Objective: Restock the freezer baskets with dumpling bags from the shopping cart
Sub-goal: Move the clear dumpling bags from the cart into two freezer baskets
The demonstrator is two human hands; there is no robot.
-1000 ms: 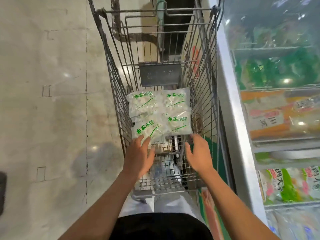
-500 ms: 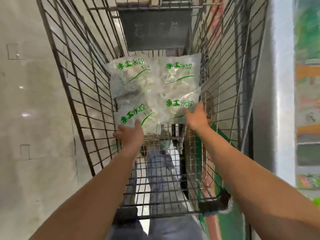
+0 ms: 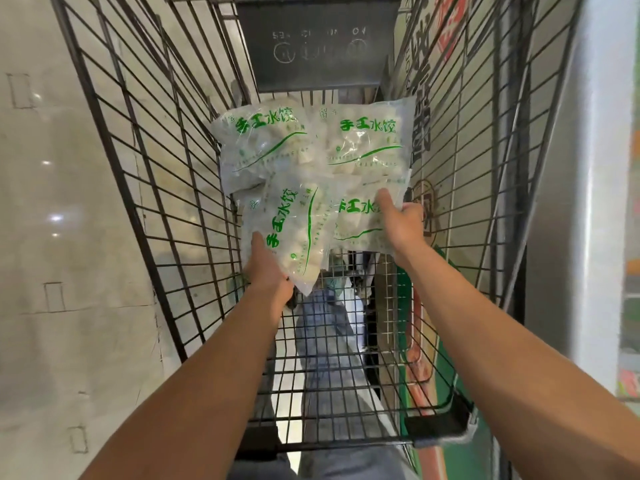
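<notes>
1. Head view, stock: four clear plastic dumpling bags with green lettering lie in the wire-mesh steel shopping cart (image 3: 145,157), bunched toward its far end below a dark plastic panel (image 3: 317,43). The two far bags, the far-left bag (image 3: 263,147) and the far-right bag (image 3: 367,147), rest side by side and overlap; the two near ones lie partly on top of them.

2. Head view, your left hand (image 3: 266,271): it grips the near-left bag (image 3: 291,233) at its near corner, thumb on top, the other fingers hidden beneath. That corner appears raised off the mesh floor, so this reads as the start of a lift.

3. Head view, your right hand (image 3: 401,223): it holds the near-right bag (image 3: 360,223) at its right edge, thumb laid across the face, fingers curled behind. Whether this bag is clear of the floor, I cannot tell.

4. Judgement: one hand per bag suits taking two at once. Corner holds on loose, lumpy contents may let a bag sag or slip.

5. Head view, destination: the white freezer cabinet wall (image 3: 599,168) stands just beside the cart on your right. Its baskets are not in view.
</notes>
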